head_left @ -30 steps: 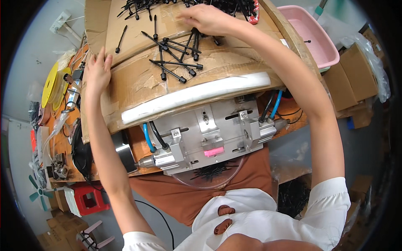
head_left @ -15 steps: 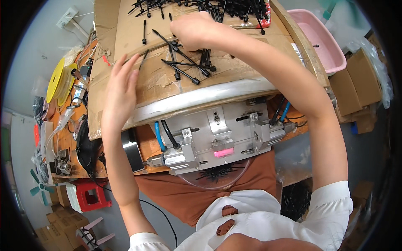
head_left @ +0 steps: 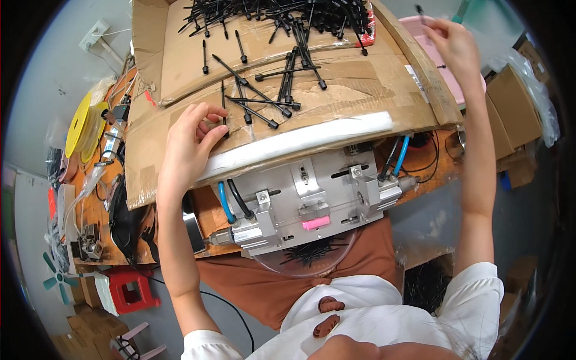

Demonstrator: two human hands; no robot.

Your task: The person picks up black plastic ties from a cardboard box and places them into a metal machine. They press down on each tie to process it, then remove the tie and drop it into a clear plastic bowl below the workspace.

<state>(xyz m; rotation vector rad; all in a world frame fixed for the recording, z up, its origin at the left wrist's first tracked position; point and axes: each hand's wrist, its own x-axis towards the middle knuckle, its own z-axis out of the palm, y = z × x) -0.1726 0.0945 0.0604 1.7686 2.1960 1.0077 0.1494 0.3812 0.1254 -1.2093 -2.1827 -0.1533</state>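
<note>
The left hand [head_left: 193,138] is at the near left of the cardboard [head_left: 354,90], its fingers curled and its thumb and forefinger up against a single black rod [head_left: 224,99]; whether they grip it firmly cannot be told. That rod points away toward the far side, its thicker head by the thumb. The right hand [head_left: 457,51] is raised at the far right, over the pink tub [head_left: 433,53], its fingertips pinching a small dark piece [head_left: 419,9] that is blurred, so its full shape cannot be made out. Between the hands, a loose group of black rods [head_left: 287,84] lies crossed on the cardboard, most with their heads toward the near side. Beyond it, a dense pile of black rods [head_left: 336,18] spreads along the far part of the cardboard. A long white strip [head_left: 300,141] runs along the near edge. Nearer the person stands a metal fixture [head_left: 333,189] with a pink block [head_left: 316,222] at its middle and a blue tube [head_left: 225,203] at its left end. Just under its near edge, a clear round bowl [head_left: 306,271] holds thin black pieces [head_left: 312,252]. A yellow spool [head_left: 77,133] stands at the far left.
</note>
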